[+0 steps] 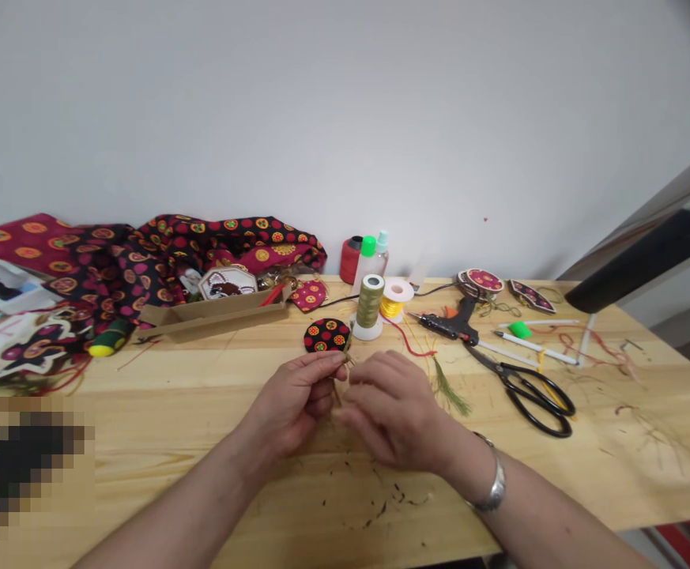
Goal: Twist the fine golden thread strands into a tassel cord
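Note:
My left hand (pixel 297 399) pinches thin olive-green thread (pixel 349 357) between thumb and forefinger. Close beside it, my right hand (pixel 395 407) has its fingers curled together at the same thread, slightly blurred; its fingertips are partly hidden. Just beyond the hands lies a round black fabric piece with red and orange circles (pixel 326 335). A spool of olive thread (pixel 371 302) stands upright behind my right hand. To the right of that hand, a green thread tassel (pixel 448 389) with a red cord (pixel 407 341) lies on the table.
Black-handled scissors (pixel 537 395) and a glue gun (pixel 454 322) lie on the right of the wooden table (pixel 190 419). Yellow cord (pixel 393 305) on a spool and bottles (pixel 366 261) stand at the back. Patterned cloth (pixel 137 257) and a cardboard tray (pixel 220 316) occupy the left.

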`<state>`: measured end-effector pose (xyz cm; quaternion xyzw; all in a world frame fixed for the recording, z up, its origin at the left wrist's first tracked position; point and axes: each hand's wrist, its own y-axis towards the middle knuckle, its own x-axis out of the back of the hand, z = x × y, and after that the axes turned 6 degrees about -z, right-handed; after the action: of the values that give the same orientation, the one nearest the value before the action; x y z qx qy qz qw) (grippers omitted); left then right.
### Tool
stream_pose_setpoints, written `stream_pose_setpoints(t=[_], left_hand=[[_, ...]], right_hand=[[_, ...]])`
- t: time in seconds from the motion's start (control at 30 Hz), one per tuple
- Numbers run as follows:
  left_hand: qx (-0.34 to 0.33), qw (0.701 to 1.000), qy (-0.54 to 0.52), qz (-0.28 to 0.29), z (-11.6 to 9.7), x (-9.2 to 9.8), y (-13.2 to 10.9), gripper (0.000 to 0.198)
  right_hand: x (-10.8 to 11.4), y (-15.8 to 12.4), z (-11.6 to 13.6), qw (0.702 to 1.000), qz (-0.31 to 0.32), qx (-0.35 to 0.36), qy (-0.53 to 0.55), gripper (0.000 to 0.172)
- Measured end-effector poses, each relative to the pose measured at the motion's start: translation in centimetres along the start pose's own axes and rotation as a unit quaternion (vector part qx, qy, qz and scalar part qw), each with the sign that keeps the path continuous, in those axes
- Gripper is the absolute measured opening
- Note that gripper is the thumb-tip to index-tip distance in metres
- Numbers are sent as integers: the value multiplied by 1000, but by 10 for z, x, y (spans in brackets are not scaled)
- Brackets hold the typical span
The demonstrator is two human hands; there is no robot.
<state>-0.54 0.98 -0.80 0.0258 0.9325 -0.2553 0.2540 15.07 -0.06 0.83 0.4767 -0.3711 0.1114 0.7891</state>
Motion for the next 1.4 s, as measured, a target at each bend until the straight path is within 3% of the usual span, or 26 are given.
stream_pose_setpoints(t=[0.07,0.13,0.23,0.3,0.4,0.7,0.87,0.97,1.13,1.2,1.27,1.4], left_hand=[[-15,1000,7,-11,-1,-1,-1,13],[-20,999,26,-24,-2,-3,-2,13],[-23,998,44,-30,-2,-5,-3,13],[-23,998,52,-26,-2,-6,-4,14],[-18,997,79,-15,0,-8,-6,15],[-50,976,209,29,4,-9,-10,23],[-68,970,228,41,6,-8,-10,26],[-55,978,197,38,5,-10,-10,25],[-62,990,123,-15,4,-8,-8,15],[-68,991,109,-29,3,-6,-6,15],[-71,991,108,-33,3,-5,-5,15],[-70,990,115,-38,2,-5,-6,16]], right_hand=[[-1,2,-4,986,-80,-131,72,15],[-5,4,-10,946,-118,-270,135,14],[-10,8,-18,851,-76,-438,279,16],[-11,10,-20,804,-61,-483,342,21],[-10,11,-20,787,-78,-488,370,22],[-8,9,-21,829,-82,-443,333,16],[-10,10,-22,844,-73,-423,321,17],[-11,9,-24,818,-57,-446,359,19],[-11,9,-24,704,-26,-471,531,30],[-10,10,-22,681,2,-465,565,30],[-9,9,-20,686,34,-460,563,30],[-9,8,-20,738,49,-447,503,26]])
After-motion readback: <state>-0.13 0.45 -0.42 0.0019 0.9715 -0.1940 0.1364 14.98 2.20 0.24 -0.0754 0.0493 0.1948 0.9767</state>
